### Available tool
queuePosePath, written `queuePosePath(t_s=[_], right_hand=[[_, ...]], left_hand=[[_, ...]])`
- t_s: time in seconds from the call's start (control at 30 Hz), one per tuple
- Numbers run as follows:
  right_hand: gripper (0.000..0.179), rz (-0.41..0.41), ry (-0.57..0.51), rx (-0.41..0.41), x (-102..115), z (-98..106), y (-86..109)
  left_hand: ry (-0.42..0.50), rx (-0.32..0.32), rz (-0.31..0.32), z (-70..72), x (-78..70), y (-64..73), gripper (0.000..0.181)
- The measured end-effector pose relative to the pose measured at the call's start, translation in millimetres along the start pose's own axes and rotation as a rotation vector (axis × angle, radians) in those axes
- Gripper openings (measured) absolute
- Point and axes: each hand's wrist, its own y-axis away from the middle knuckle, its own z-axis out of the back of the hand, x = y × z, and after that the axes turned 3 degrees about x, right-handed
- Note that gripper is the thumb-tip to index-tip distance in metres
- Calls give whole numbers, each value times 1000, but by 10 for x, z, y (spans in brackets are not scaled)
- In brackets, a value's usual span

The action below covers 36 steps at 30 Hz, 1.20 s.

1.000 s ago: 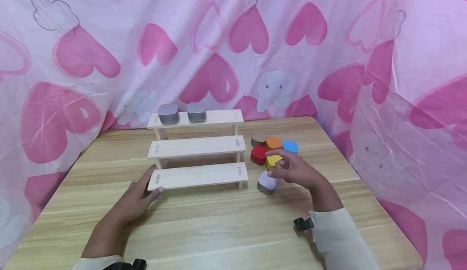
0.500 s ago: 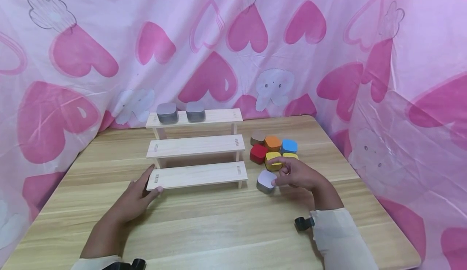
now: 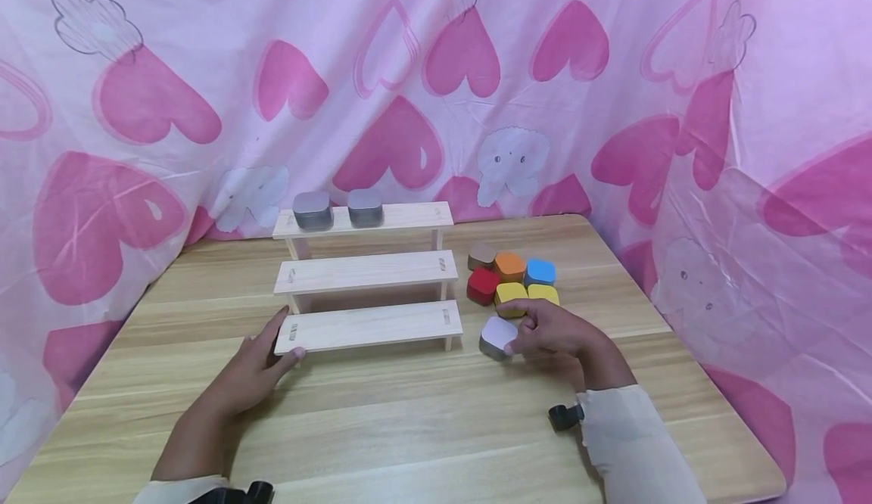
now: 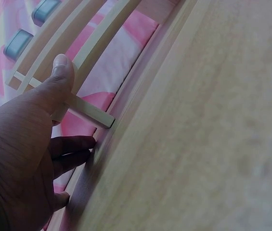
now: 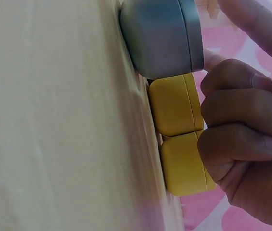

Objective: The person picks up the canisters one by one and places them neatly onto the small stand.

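Note:
My left hand point(image 3: 255, 371) grips the left end of the lowest step on a three-tier wooden rack point(image 3: 368, 326); the thumb lies at the front edge, as the left wrist view also shows. At the rack's right, my right hand point(image 3: 555, 330) is beside a small rounded-square grey tin point(image 3: 498, 337). Its thumb is right at the tin's near right side, and its index finger stretches out past the far side. The other fingers are curled in, seen in the right wrist view. Two yellow tins point(image 5: 176, 106) stand just behind the grey one.
Two grey tins point(image 3: 312, 211) stand at the left of the rack's top tier. Behind the yellow tins are red point(image 3: 483, 286), orange point(image 3: 509, 267), blue point(image 3: 540, 272) and brownish point(image 3: 481, 256) tins. A pink heart-patterned curtain point(image 3: 381, 50) borders the wooden table point(image 3: 381, 428).
My right hand first draws back right from over the tins, uncovering the second yellow one, then shifts slightly left with the index finger extending further. My left hand stays on the rack.

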Motion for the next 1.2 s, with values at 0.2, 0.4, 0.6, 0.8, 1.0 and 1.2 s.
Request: queuePosePath(t_s=[0.2,0.4,0.6,0.8,1.0,1.2], right_hand=[[84,15,11,23,-5,-3,-19],[80,-6,35,15,-8,-13,-33],[78,-34,99,-11,-14,-40,-62],[83,-56,151,-56,-10,-81,-82],[92,-83,180,-76,-3,-115,-94],[89,-66,199,-67,-20,-119,-102]], left_hand=[[4,2,10,1,-4,8,96],[-13,-4,9,1,-8,18,95],[-10,-5,4,-8,12,6,95],[-21,-10,8,-20,27,-8,94],[-14,-3,18,-15,9,-3,95],[-21,-5,2,-11,20,-15,94]])
